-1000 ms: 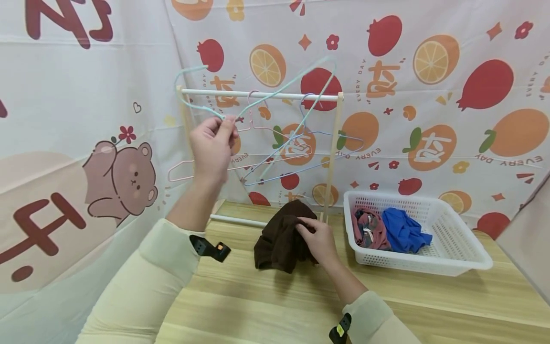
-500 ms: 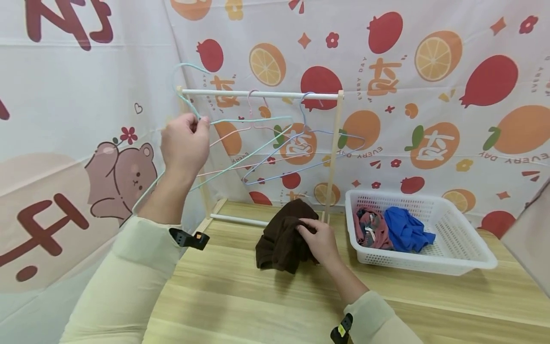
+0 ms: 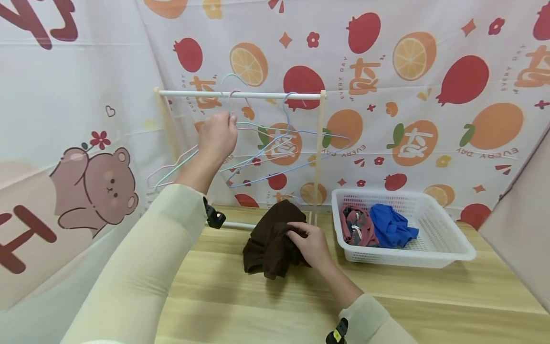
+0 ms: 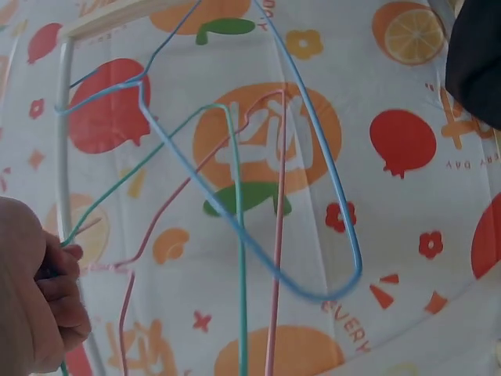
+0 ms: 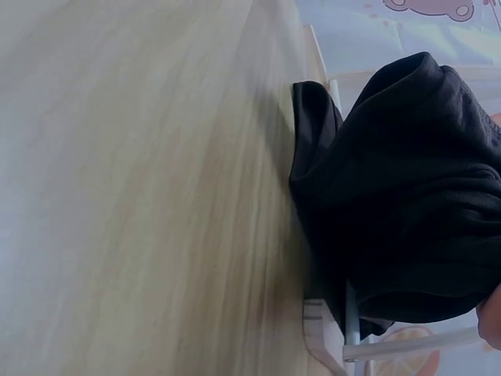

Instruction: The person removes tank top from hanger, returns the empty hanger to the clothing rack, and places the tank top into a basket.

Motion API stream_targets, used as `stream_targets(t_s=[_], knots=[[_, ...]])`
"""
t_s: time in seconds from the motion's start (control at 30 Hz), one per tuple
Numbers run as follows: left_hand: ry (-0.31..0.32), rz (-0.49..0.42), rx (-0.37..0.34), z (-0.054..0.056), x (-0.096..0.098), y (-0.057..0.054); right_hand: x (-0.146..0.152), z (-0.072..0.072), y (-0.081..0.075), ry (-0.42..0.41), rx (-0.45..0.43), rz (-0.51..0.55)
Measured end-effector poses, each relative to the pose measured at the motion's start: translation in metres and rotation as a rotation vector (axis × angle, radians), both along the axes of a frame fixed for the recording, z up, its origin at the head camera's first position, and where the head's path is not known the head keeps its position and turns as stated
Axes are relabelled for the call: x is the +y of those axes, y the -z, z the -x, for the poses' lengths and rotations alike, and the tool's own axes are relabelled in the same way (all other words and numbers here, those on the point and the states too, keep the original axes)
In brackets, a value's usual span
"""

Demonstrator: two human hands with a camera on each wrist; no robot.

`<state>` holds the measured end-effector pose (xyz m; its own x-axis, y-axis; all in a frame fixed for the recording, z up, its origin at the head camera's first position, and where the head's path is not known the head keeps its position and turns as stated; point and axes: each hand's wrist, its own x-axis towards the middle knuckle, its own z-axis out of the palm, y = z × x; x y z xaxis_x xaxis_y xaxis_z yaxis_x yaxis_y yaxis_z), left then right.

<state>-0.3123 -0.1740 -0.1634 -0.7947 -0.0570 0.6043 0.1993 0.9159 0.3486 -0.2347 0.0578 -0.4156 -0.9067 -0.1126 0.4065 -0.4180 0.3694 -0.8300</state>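
Note:
My left hand (image 3: 216, 136) grips the neck of a mint-green clothes hanger (image 4: 238, 180) just below the white bar of a small rack (image 3: 193, 94). The green hook rises above the bar; whether it touches the bar I cannot tell. Close by, a pink hanger (image 4: 281, 157) and a blue hanger (image 4: 344, 219) hang from the bar. Lower down, my right hand (image 3: 315, 248) pinches the upper part of a crumpled dark brown garment (image 3: 268, 243) at the foot of the rack. In the right wrist view the garment covers part of the rack's base, and most of that hand is out of sight.
To the right stands a white perforated basket (image 3: 399, 253) with a reddish patterned cloth (image 3: 358, 229) and a blue cloth (image 3: 391, 227) inside. Under everything lies a wood-grain table (image 3: 240, 306). A fruit-printed curtain (image 3: 335, 48) hangs close behind the rack.
The left hand carried the green hanger left, then back right to the bar beside the pink one, turning it in line with the others. My right hand keeps its hold on the garment.

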Motion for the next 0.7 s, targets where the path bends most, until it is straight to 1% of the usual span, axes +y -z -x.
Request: stream_targets(t_s=[0.1,0.2,0.27,0.37,0.43,0.53,0.7], knots=[[0.017,0.009,-0.096,0.013,0.007,-0.001,0.002,0.000,0.001,-0.006,-0.014,-0.007],[0.030,-0.011,-0.181,0.026,0.013,-0.001,0.004,0.001,0.003,-0.004,-0.022,-0.011],[0.034,-0.033,-0.227,0.028,0.014,-0.002,0.003,0.000,0.004,-0.006,-0.017,-0.012],[0.042,-0.031,-0.268,0.031,0.014,0.002,0.002,0.001,0.006,-0.013,0.000,-0.015],[0.042,-0.008,-0.281,0.030,0.014,0.006,0.002,0.002,0.006,-0.016,0.015,-0.017],[0.028,0.043,-0.274,0.030,0.016,0.013,0.003,0.004,0.003,-0.020,0.030,-0.019],[0.027,0.077,-0.224,0.028,0.023,0.022,0.006,0.008,-0.008,0.007,0.054,-0.001]])
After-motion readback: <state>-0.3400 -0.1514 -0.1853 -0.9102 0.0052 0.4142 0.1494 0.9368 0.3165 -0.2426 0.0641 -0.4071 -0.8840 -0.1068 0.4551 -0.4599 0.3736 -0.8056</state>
